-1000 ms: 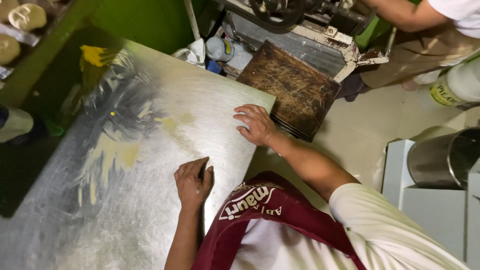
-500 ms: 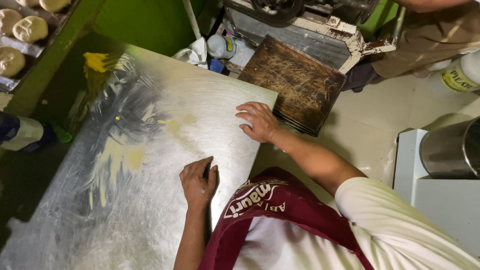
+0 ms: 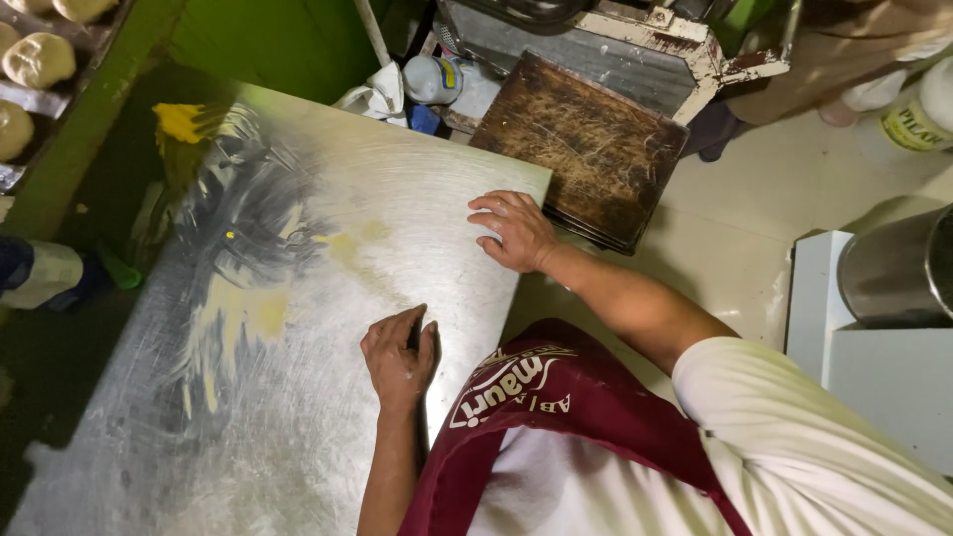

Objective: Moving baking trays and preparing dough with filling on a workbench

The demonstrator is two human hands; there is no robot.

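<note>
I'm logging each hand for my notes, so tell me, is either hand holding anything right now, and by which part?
The right hand lies flat on the steel table, holding nothing. The left hand is curled around something small and dark; what it is cannot be told.

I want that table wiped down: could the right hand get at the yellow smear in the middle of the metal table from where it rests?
Probably yes. The right hand lies flat at the metal table edge, and the yellow smear sits across bare steel, with nothing standing between them.

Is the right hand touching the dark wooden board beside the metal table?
Apart. The head view shows the right hand lying flat on the metal table near its edge, with a strip of bare tabletop between its fingers and the wooden board.
</note>
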